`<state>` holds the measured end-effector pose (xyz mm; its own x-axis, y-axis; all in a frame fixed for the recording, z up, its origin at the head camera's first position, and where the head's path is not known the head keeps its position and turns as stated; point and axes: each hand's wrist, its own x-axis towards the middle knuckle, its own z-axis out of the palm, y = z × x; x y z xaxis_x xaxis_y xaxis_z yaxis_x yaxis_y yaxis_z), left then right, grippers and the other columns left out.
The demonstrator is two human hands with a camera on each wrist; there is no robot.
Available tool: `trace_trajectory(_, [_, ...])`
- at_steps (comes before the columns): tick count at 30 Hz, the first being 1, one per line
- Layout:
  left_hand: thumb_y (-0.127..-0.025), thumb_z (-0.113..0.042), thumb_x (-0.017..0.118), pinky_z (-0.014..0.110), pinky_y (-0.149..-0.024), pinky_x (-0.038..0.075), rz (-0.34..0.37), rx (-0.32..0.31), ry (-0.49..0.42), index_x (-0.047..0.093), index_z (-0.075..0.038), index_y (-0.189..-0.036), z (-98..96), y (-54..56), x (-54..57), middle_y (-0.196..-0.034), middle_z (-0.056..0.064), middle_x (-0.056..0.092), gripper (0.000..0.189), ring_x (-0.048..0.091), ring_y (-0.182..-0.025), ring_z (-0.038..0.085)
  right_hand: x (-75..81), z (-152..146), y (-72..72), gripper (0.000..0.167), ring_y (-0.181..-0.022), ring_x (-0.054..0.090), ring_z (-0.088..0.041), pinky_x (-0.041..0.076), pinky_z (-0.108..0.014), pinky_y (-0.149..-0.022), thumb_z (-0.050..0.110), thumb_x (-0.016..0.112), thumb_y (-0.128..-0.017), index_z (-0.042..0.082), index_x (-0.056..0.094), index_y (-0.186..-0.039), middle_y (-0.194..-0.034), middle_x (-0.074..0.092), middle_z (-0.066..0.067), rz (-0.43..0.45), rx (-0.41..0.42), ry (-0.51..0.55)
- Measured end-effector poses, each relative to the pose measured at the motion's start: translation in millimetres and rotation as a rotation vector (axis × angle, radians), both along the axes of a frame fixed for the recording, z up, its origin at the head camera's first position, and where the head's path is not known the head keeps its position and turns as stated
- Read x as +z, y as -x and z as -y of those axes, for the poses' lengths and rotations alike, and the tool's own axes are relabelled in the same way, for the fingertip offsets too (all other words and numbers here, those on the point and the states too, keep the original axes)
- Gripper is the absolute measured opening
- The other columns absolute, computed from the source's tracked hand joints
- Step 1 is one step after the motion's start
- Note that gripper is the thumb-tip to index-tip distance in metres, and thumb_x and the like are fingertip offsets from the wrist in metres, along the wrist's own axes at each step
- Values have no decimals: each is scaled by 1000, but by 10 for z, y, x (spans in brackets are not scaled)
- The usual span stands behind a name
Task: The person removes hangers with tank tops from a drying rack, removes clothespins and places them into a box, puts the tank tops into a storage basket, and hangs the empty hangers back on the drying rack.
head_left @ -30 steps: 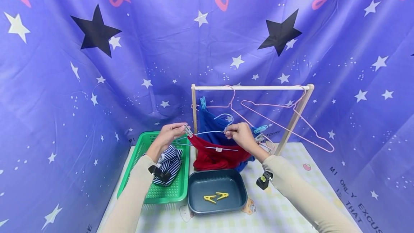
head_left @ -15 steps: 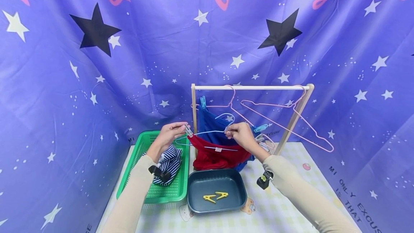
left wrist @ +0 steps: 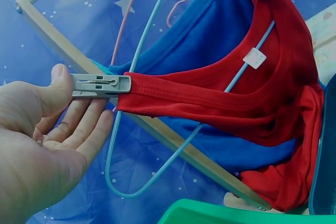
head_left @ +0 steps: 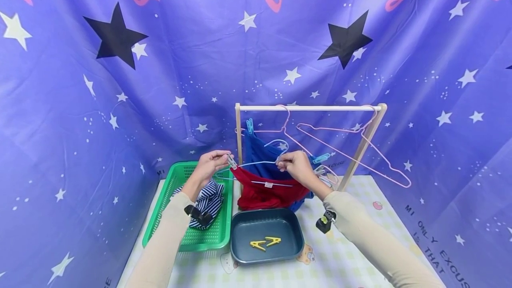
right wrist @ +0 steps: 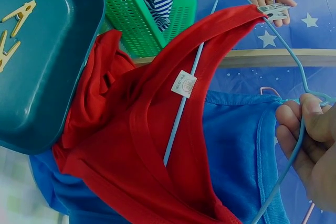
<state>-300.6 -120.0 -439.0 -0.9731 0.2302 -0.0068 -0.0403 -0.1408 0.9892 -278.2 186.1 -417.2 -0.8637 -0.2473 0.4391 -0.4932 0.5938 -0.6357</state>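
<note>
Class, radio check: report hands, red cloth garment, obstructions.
Left hand pinches grey plastic clothespin; right hand grips thin light-blue hanger. Red garment on hanger, strap clipped. Nothing visibly blocking either hand.

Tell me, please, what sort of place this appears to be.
Probably an indoor laundry corner, perhaps staged: a hanging rack, a red top with a peg on it, and a starry curtain behind.

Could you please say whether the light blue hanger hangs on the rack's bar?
No, the right hand holds the light blue hanger below its hook, which is clear of the rack's bar.
</note>
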Motion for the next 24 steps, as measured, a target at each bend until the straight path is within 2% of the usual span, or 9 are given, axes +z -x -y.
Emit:
trace_trajectory(4, [-104,-4,54,46,-109,49,-1,20,8,52,15,-137,-8,-1,7,-114,7,76,38,71,-93,4,0,5,5,14,-65,72,-21,62,-30,-64,-11,68,-87,-3,78,-82,-78,76,-16,13,-4,-1])
trace_trajectory(12, [-104,-3,54,52,-112,44,-2,43,3,52,16,-135,-32,15,25,-107,4,77,36,71,-90,5,5,13,0,14,-66,73,-22,62,-30,-64,-11,68,-88,-4,78,-83,-78,76,-17,29,-8,11])
trace_trajectory(21, [-104,-6,55,40,-103,54,-14,62,56,57,13,-132,-36,26,35,-115,11,76,34,71,-91,5,-1,8,6,14,-65,73,-23,61,-27,-63,-12,68,-88,-4,78,-83,-79,75,-18,32,0,25])
trace_trajectory(24, [-104,-5,55,41,-103,53,-14,63,64,55,14,-133,-39,25,44,-115,12,76,35,71,-91,5,0,11,1,14,-66,73,-23,62,-28,-63,-12,67,-88,-4,78,-83,-79,76,-18,35,-1,24])
